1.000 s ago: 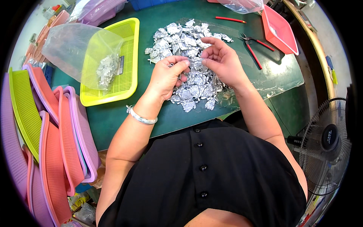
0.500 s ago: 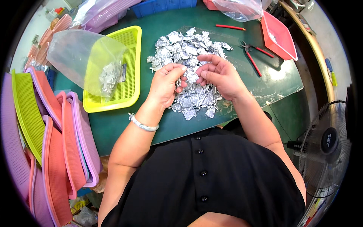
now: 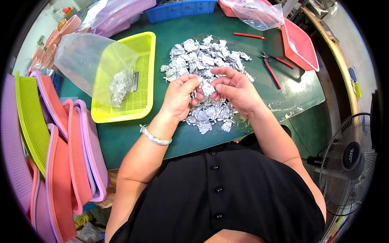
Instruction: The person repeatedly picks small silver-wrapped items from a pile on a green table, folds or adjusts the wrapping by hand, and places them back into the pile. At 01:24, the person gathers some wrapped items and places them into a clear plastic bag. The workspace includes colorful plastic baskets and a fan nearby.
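Left hand point(image 3: 181, 95), right hand point(image 3: 235, 88) pinch silver piece point(image 3: 208, 87) (orientation unclear).

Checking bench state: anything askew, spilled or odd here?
Nothing damaged. The silver pieces lie loose across the green table, and a clear bag slumps over the yellow tray rim.

A dark green counter point(image 3: 129, 141) fills the middle of the frame, its surface catching a bright glare of light toward the right. Along the left edge of the frame stands a stack of perforated plastic trays point(image 3: 52, 154) in pink, orange, lilac and yellow-green, set on edge. A curved wooden rail point(image 3: 338, 69) runs down the upper right. In the lower right stands a black electric fan point(image 3: 350, 162) with a wire guard, on darker flooring.
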The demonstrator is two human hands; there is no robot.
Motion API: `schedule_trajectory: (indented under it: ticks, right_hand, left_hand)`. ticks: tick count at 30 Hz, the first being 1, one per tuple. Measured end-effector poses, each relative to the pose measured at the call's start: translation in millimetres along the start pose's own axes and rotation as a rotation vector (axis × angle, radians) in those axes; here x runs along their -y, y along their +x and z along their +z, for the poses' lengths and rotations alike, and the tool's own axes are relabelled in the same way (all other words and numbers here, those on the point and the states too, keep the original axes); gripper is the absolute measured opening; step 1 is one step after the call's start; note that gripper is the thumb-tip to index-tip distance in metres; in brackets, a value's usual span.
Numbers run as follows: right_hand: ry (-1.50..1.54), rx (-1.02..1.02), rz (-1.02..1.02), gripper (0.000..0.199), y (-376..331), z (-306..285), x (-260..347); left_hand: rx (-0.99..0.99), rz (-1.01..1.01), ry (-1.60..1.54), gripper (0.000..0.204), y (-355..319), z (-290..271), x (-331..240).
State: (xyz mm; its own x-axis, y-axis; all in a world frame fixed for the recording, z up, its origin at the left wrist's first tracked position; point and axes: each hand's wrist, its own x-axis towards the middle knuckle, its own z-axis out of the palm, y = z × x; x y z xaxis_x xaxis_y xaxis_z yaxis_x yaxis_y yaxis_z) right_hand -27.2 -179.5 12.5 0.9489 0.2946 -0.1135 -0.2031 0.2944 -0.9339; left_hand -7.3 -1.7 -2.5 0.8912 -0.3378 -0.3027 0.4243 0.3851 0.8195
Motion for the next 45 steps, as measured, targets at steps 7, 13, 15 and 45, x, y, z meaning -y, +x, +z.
schedule_trajectory:
  ticks: [7,13,15,45]
  right_hand:
    - [-0.006,0.012,-0.005,0.042,0.7,0.5,0.0]
    - [-0.104,-0.073,-0.166,0.041,2.7,6.9,-4.3]
    - [-0.432,-0.133,-0.392,0.041,5.2,7.5,-12.8]
    - [-0.783,-0.523,-0.582,0.036,-50.9,-76.6,-19.9]
  left_hand:
    - [0.000,-0.001,-0.001,0.011,-0.3,-0.2,-0.7]
    - [0.002,0.032,-0.022,0.013,-0.2,1.7,1.7]
    - [-0.012,0.048,-0.046,0.016,-0.2,4.2,4.3]
    - [0.362,-0.106,-0.593,0.026,9.7,-16.6,10.4]
